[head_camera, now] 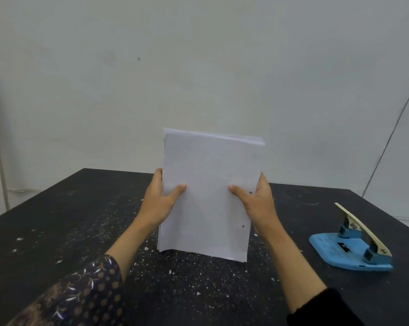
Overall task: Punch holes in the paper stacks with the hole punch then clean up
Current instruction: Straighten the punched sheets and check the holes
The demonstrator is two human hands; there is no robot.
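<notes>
A white paper stack (209,184) stands upright on its lower edge on the black table (57,231), near the middle. Two punched holes show along its right side. My left hand (160,200) grips the stack's left edge, thumb on the front. My right hand (257,203) grips the right edge the same way. A blue hole punch (350,248) with a cream lever sits on the table to the right, apart from both hands, its lever raised.
Small white paper bits are scattered over the table, thickest around and in front of the stack. A plain pale wall rises behind the table's far edge. A thin pole leans at the far left.
</notes>
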